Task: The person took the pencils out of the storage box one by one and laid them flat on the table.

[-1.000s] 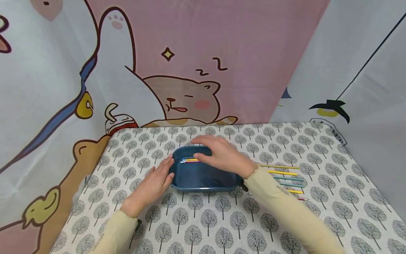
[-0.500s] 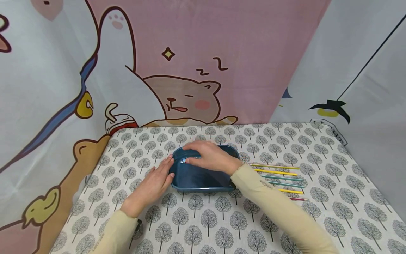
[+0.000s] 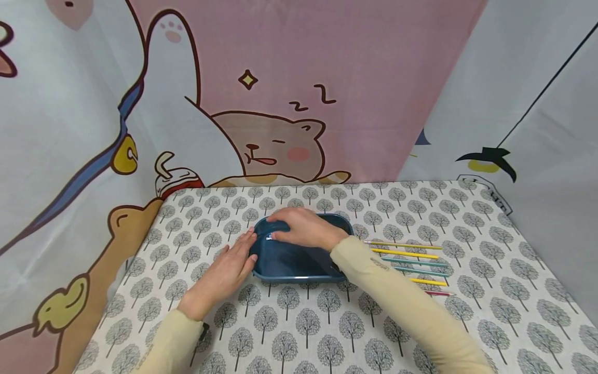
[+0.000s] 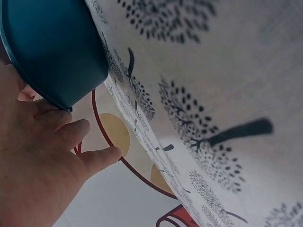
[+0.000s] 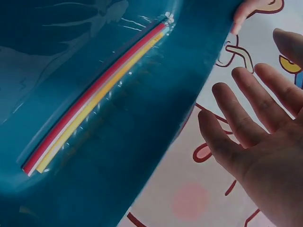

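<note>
A dark teal tray (image 3: 299, 262) sits on the cloth before me. My left hand (image 3: 224, 278) rests against its left end, fingers extended along the rim; the left wrist view also has this hand (image 4: 52, 142) at the tray wall. Over the tray's far left part is my right hand (image 3: 299, 228), thumb close to the pencil ends. Inside, a red pencil (image 5: 85, 98) and a yellow pencil (image 5: 98, 98) lie side by side, mostly hidden in the head view. The right wrist view has the right hand's fingers (image 5: 244, 113) spread, with nothing between them.
Right of the tray, several thin sticks lie in a rough row: a gold one (image 3: 406, 245), yellow pencils (image 3: 411, 253), teal ones (image 3: 420, 262) and a dark red one (image 3: 439, 293). The tree-print tablecloth (image 3: 285, 332) reaches back to a cartoon curtain (image 3: 364, 104).
My right hand has shifted left and slightly down across the tray, covering more of the pencils and uncovering the tray's far right corner. The left hand stays in place.
</note>
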The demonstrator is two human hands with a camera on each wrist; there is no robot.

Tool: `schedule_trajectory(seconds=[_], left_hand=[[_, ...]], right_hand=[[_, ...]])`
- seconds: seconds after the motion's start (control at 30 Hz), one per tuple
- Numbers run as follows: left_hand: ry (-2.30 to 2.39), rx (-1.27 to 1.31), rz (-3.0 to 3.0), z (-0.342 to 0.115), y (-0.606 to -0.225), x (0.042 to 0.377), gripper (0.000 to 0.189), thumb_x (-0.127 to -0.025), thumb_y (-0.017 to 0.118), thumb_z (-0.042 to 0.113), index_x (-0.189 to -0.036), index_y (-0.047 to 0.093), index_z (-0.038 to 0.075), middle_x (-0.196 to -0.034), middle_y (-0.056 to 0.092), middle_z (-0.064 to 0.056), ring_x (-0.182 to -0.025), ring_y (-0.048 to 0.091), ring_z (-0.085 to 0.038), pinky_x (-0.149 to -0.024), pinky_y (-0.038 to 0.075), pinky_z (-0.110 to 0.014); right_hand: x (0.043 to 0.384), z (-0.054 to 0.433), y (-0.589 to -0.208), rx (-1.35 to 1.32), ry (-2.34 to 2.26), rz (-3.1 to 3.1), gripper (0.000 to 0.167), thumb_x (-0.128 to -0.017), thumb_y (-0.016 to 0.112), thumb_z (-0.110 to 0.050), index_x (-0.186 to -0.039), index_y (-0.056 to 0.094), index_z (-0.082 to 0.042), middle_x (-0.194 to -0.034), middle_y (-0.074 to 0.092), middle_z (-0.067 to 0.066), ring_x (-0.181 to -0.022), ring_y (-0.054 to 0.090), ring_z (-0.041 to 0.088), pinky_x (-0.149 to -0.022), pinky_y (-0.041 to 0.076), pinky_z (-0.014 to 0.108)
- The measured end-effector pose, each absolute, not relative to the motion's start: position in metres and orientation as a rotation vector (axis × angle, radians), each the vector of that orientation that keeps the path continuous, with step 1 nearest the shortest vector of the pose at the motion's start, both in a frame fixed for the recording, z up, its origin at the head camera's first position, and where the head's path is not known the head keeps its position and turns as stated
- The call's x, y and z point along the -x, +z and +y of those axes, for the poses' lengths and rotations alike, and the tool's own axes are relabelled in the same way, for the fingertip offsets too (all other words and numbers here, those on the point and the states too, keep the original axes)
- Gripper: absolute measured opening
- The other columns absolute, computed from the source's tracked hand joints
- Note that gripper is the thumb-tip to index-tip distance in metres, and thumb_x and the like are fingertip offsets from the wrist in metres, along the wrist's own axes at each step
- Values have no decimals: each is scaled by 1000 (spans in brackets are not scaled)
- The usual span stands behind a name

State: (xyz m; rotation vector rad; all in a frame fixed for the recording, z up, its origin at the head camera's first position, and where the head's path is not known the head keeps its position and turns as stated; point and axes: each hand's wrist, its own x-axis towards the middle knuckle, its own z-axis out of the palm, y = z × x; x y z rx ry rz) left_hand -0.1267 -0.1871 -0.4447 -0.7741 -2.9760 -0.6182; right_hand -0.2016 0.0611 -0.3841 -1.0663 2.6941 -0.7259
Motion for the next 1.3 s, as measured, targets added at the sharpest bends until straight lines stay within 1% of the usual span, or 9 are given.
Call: schedule_trajectory(seconds=[0.3, 0.47, 0.57, 0.67, 0.73, 0.83, 1.0, 1.07, 1.3], left_hand=[[-613, 765, -2969, -186, -445, 127, 57, -112, 44, 33, -161, 35, 3, -171, 23, -8, -152, 32, -31, -115, 32, -70], [-617, 752, -2973, -185, -445, 126, 57, -112, 46, 31, -160, 36, 4, -171, 23, -7, -153, 32, -31, -115, 32, -70], [-618, 755, -2971, -185, -445, 126, 56, -112, 46, 31, -160, 36, 3, -171, 23, -7, -152, 32, -31, -115, 32, -70], [-618, 762, -2966, -186, -445, 126, 56, -112, 46, 30, -160, 36, 3, -170, 23, -8, -152, 33, -32, -115, 32, -70], [-617, 764, -2964, -186, -445, 126, 57, -112, 45, 31, -160, 36, 3, -170, 24, -9, -152, 33, -32, -114, 32, -70], [-619, 761, -2965, -186, -445, 126, 57, -112, 45, 31, -160, 36, 3, -170, 24, -9, -152, 33, -32, -115, 32, -70], [-620, 756, -2969, -186, -445, 126, 56, -112, 45, 31, -160, 36, 3, -170, 24, -8, -152, 34, -32, -115, 32, -69], [-620, 759, -2968, -186, -445, 126, 57, -112, 45, 31, -160, 36, 3, -170, 24, -8, -152, 33, -32, -115, 32, -69], [-623, 754, -2971, -186, -445, 125, 57, -112, 45, 31, -161, 35, 3, -171, 23, -8, -152, 33, -32, -116, 31, -69]], right_hand=[[209, 55, -400, 1050, -673, 2669, 45, -100, 71, -32, -140, 66, -13, -142, 64, 4, -133, 57, 21, -115, 43, 44], [212, 55, -409, 1037, -666, 2663, 44, -99, 73, -31, -138, 67, -11, -139, 66, 6, -131, 59, 22, -113, 45, 42], [214, 56, -415, 1038, -661, 2666, 44, -98, 74, -29, -137, 68, -10, -137, 67, 6, -130, 59, 21, -116, 42, 42], [216, 56, -419, 1030, -668, 2663, 43, -98, 75, -27, -136, 68, -10, -136, 68, 6, -129, 60, 21, -116, 42, 43], [216, 56, -422, 1020, -672, 2660, 42, -97, 75, -26, -136, 69, -9, -134, 68, 6, -126, 62, 21, -114, 44, 41], [218, 56, -426, 1008, -669, 2657, 42, -97, 76, -24, -135, 69, -9, -131, 70, 6, -118, 65, 19, -108, 49, 39], [219, 55, -432, 989, -631, 2652, 41, -95, 78, -25, -133, 71, -10, -124, 72, 4, -105, 67, 15, -95, 55, 33], [220, 55, -434, 991, -606, 2651, 40, -95, 79, -26, -131, 72, -11, -123, 72, 3, -104, 68, 14, -93, 56, 32], [220, 53, -439, 1006, -573, 2657, 36, -94, 79, -25, -128, 74, -13, -121, 73, 1, -105, 68, 14, -93, 56, 32]])
